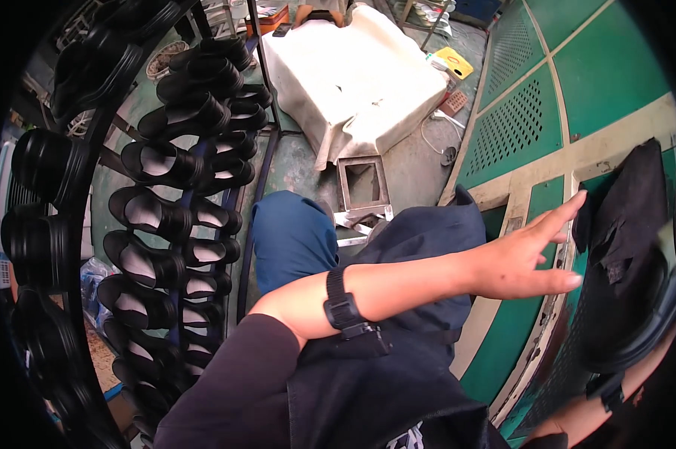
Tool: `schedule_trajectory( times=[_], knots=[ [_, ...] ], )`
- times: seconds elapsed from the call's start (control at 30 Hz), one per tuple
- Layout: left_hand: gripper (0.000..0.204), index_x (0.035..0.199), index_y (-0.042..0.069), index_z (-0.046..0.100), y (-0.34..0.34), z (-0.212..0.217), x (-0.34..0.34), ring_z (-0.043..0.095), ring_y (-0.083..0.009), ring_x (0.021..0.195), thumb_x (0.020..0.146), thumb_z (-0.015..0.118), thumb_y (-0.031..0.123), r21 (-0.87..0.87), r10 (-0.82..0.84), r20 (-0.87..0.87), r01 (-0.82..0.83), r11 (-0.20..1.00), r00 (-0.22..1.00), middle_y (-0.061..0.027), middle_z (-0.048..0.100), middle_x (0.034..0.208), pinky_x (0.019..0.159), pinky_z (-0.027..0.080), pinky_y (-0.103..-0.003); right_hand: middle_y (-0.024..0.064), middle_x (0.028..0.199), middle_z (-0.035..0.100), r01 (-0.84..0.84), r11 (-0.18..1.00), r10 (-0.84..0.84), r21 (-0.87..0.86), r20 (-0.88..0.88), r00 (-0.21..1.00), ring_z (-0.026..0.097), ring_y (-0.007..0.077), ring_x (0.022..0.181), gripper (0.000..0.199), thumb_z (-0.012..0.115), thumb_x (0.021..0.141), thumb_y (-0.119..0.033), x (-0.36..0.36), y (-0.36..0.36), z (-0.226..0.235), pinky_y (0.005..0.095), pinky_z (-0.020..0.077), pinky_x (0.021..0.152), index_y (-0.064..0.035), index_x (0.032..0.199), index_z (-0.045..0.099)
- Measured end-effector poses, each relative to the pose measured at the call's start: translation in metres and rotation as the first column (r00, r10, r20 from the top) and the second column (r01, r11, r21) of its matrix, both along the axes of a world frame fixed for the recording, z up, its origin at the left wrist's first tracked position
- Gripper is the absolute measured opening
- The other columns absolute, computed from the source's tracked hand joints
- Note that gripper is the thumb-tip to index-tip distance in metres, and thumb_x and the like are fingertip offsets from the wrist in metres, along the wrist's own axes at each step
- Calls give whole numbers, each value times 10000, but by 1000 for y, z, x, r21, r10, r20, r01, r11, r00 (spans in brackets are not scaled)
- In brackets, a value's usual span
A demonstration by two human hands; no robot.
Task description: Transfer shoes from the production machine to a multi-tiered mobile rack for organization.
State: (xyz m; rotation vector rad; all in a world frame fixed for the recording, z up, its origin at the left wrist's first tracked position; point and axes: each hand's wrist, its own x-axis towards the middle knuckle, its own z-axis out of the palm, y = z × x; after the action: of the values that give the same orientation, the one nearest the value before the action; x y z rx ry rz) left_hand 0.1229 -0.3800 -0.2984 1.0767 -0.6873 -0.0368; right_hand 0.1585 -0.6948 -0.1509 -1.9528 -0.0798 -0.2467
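My left arm, with a black strap and small device on it, stretches across to the right. My left hand [521, 258] is open, thumb and fingers apart, with nothing in it. Its fingertips are nearest to a dark cloth [628, 198] that hangs at the green cabinet. At the far right rim a black shoe [630, 329] with a shiny edge is partly in shadow. My right hand [663, 340] is behind it, closed on the shoe; its fingers are mostly hidden. A black strap circles my right wrist too.
Left of me stands a dark metal rack [102, 176] with several rows of black shoes [147, 209]. Ahead are a table under a white cloth [353, 75] and a small square metal frame [364, 183]. Green perforated cabinet panels [510, 116] line the right; a cable [431, 135] lies on the floor.
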Motion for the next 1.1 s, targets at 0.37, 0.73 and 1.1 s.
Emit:
schedule_trajectory(
  times=[0.37,0.73,1.1],
  knots=[
    [514,1272,41,614,59,-168,-77,703,-257,971,1017,412,438,-800,-696,-600,-258,542,395,-130,708,1152,882,555,-411,118,1019,695,61,504,617,862,-408,674,626,333,1065,284,622,891,-221,70,233,-297,447,485,1004,21,1036,652],
    [415,1369,97,544,84,-211,-116,687,-158,934,1025,470,316,-374,-315,-926,-414,830,205,-96,697,1156,769,564,-297,211,981,673,208,437,814,875,-483,321,665,389,912,314,493,922,-261,33,262,-365,542,541,890,2,1024,631],
    [751,1557,59,228,116,-241,-8,568,-183,1208,985,526,444,66,123,-990,-559,827,65,-136,486,1444,995,472,-328,171,1060,697,-392,445,896,805,-395,204,678,239,947,389,460,866,-110,51,288,-379,313,506,924,92,1131,660]
  ],
)
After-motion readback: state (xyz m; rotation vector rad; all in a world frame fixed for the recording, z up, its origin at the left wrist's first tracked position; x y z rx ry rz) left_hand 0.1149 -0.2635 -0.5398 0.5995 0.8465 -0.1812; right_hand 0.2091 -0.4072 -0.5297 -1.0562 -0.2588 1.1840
